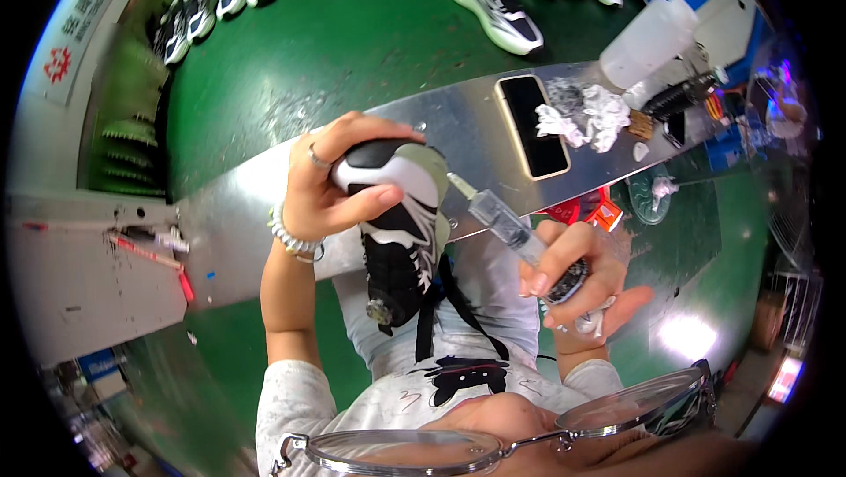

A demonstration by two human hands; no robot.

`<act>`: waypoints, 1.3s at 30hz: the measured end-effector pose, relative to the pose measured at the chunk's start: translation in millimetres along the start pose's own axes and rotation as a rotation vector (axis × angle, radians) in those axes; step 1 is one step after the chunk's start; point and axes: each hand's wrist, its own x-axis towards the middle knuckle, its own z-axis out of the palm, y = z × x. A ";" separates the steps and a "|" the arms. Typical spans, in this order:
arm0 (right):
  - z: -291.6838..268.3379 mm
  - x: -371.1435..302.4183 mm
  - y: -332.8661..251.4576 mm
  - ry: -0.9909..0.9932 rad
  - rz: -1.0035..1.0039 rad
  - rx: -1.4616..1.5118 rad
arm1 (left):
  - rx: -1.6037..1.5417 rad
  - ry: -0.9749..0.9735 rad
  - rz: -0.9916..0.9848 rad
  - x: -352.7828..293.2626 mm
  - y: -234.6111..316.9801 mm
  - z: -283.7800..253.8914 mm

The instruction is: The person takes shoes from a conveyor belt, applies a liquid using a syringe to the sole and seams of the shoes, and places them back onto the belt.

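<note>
black-and-white sneaker (pixel 401 213) is sitting gripped heel-up in my left hand (pixel 322 191), just before the steel bench (pixel 458 125), tilting its side toward the syringe (pixel 502 220) that my right hand (pixel 577 279) is pinching, needle touching it.

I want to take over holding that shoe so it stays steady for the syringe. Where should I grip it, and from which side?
Probably grip the sneaker over its rounded toe end, from the left, as the left hand does now. The syringe in the right hand meets it from the right, so that side should stay free.
</note>
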 end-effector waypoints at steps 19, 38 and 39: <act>-16.6 -7.4 42.3 -0.099 0.024 0.038 | -0.136 0.065 -0.040 -18.0 -21.3 -13.6; -8.3 -74.3 77.7 0.054 0.248 0.050 | -0.030 0.448 -0.317 -68.4 -59.9 -42.1; -9.9 -77.7 76.5 0.060 0.262 0.048 | -0.019 0.461 -0.332 -69.8 -60.9 -43.0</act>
